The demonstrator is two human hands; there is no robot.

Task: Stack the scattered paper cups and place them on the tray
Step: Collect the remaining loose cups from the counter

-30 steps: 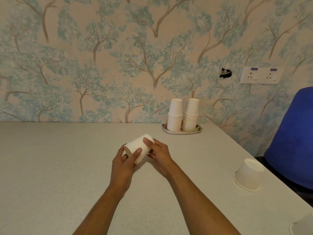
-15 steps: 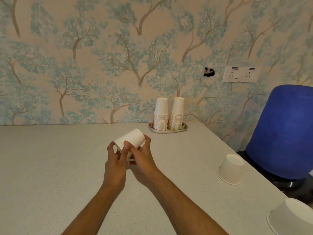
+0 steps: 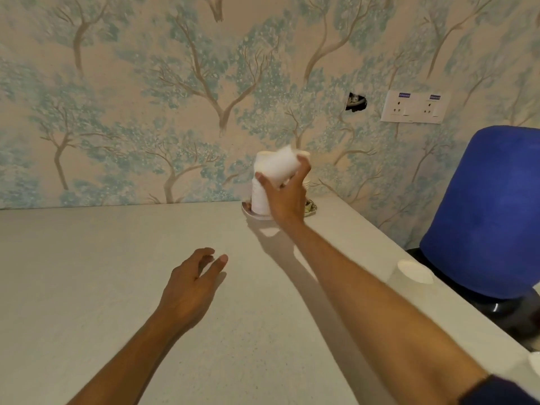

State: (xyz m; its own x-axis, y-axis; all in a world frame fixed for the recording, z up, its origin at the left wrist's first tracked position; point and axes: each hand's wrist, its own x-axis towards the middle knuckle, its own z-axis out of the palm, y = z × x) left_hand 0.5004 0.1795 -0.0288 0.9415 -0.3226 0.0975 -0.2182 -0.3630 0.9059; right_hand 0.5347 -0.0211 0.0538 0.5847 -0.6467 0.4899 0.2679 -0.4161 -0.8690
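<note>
My right hand [image 3: 285, 197] grips a short stack of white paper cups [image 3: 277, 166], blurred by motion, held in the air just over the tray [image 3: 254, 213] at the back of the table. A taller stack of cups [image 3: 258, 197] stands on that tray, partly hidden behind my hand. My left hand [image 3: 191, 287] hovers low over the table with relaxed, spread fingers and holds nothing. One upside-down cup [image 3: 410, 277] sits near the right edge. The rim of another cup [image 3: 534, 363] shows at the far right border.
The grey table [image 3: 117, 287] runs back to a wallpapered wall. A blue chair [image 3: 491, 206] stands close to the table's right edge. A socket plate [image 3: 415, 106] is on the wall above.
My right hand has carried the cup stack away from my left hand, forward to above the tray. My left hand has let go and stays behind, open.
</note>
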